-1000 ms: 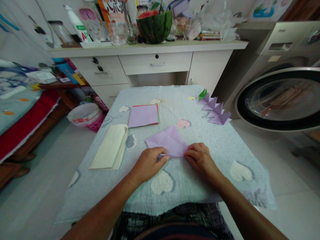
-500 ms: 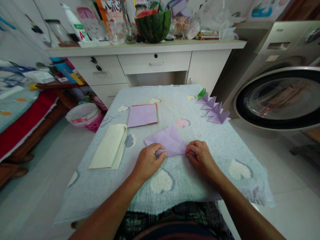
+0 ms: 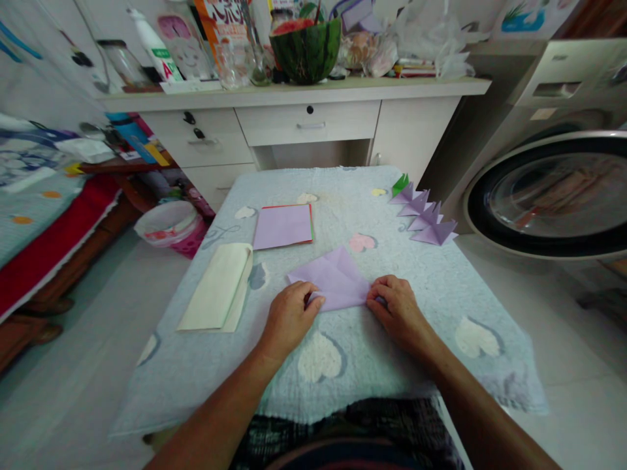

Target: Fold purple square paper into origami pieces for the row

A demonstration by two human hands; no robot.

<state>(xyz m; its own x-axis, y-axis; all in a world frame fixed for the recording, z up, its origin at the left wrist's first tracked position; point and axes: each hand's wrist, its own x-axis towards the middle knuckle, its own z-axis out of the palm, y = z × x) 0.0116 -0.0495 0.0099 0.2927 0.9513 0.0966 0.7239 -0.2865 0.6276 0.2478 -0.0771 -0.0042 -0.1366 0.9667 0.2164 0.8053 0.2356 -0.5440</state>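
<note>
1. Head view: our left hand (image 3: 289, 320) pinches the near-left edge of a folded purple sheet (image 3: 337, 277) between thumb and fingers.
2. Our right hand (image 3: 399, 303) pinches its right corner.
3. We have the sheet on the patterned cloth (image 3: 386, 359).
4. Leftward, we see a coloured paper stack (image 3: 283, 227) and a cream folded piece (image 3: 213, 287).
5. Far right, we see purple folded pieces (image 3: 434, 232) in a row, a green one (image 3: 400, 185) at its far end.

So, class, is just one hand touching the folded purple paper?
No: the left hand and right hand both hold the folded purple paper along its near side.
</note>
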